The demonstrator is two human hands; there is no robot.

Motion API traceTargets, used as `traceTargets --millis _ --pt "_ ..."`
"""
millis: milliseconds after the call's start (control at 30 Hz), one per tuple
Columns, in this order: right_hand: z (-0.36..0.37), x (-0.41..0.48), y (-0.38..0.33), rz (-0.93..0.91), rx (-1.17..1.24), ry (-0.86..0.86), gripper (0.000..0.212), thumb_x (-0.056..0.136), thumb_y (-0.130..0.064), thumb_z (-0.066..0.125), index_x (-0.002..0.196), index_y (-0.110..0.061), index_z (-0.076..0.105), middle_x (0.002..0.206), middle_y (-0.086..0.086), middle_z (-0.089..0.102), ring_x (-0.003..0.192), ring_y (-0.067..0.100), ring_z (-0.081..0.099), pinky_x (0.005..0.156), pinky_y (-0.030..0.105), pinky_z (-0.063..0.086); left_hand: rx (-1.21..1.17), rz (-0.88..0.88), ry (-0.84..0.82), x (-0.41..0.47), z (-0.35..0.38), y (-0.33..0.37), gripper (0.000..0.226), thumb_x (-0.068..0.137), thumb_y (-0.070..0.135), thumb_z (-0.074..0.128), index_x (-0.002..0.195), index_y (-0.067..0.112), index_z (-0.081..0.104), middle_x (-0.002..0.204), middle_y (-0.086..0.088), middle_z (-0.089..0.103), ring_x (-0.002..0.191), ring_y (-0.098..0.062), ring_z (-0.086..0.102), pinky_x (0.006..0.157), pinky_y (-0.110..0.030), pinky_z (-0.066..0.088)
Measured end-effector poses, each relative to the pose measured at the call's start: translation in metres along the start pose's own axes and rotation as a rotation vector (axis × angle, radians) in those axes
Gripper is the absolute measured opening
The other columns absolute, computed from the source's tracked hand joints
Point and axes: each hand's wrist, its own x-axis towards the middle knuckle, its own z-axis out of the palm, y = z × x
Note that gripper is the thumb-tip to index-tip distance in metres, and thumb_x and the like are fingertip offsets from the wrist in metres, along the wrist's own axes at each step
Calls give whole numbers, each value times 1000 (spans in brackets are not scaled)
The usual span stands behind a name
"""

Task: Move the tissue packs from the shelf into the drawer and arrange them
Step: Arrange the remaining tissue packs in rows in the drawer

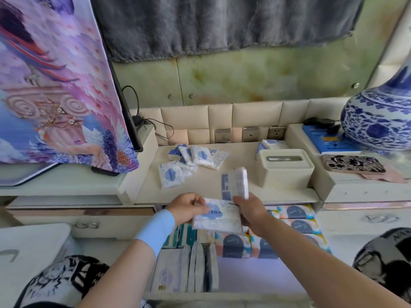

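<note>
Small white tissue packs, blue cloud logo; loose pile [195, 156] on the cream shelf [235, 155], back-left, packs overlapping, some tilted; single pack [171, 175] lies flat just in front of it; flat pack [219, 215] held level above the open drawer [222, 295], left hand [189, 206] pinching its left edge; right hand [249, 212] at its right edge, also gripping upright pack [236, 183], barcode side showing; in the drawer, slim packs [200, 270] on edge front-left, colourful packs [295, 225] in rows behind and to the right
</note>
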Motion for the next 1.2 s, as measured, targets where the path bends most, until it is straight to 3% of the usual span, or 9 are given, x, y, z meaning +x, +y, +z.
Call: traceTargets --millis 100,200,300,433,633,800,967,1067,1200 --pt "-8 -11 13 -373 -505 149 20 94 -16 52 111 -19 63 95 4 67 84 25 63 69 37 53 226 52 71 5 15 -11 28 81 23 77 86 25 49 84 2 52 68 -14 46 55 -23 38" --pt "-23 -15 32 -802 -851 263 28 79 -1 65 102 -17 64 96 1 65 75 24 61 61 31 48 253 19 85 8 14 -18 53 83 20 73 127 37 47 125 -4 54 100 -20 56 75 -26 48" --pt "-36 -14 43 -910 -984 293 35 67 6 71 95 -12 62 94 5 65 66 28 62 49 33 49 279 -39 191 13 10 -22 59 87 18 68 142 28 47 140 -6 50 118 -26 55 83 -27 48" --pt "-46 -7 53 -880 -975 277 40 67 6 72 104 -5 61 108 9 63 69 30 65 51 41 56 43 -87 337 13 15 -25 24 82 8 65 98 24 74 100 -7 73 95 -30 68 81 -37 58" --pt "-56 4 71 -722 -980 255 39 72 -8 78 104 -9 57 116 6 59 77 27 63 55 41 56 -321 -139 402 18 52 -40 25 82 2 64 101 18 72 101 -7 72 87 -25 67 76 -31 54" --pt "-53 2 74 -240 -1236 195 38 85 -51 62 105 -19 54 97 0 65 86 20 64 75 35 56 139 -129 335 24 65 -54 19 86 11 64 104 17 65 110 -1 67 87 -16 58 68 -20 43" --pt "-38 6 74 -197 -1296 137 48 95 -44 51 136 -20 40 114 4 66 98 22 65 79 33 55 403 -156 61 31 61 -55 52 82 23 73 131 19 55 125 -5 63 111 -23 62 81 -25 45" --pt "-30 9 62 -143 -1319 138 38 98 -36 47 130 -16 47 117 7 65 101 25 64 78 32 53 543 -130 -10 31 60 -44 9 88 25 62 87 18 56 85 -5 56 79 -27 60 60 -26 36" --pt "-40 9 37 -46 -1193 52 30 91 -22 55 115 -5 58 109 13 64 100 29 64 73 31 52 473 -115 27 35 52 -29 21 88 21 60 74 17 46 72 -1 49 63 -19 47 55 -27 32"
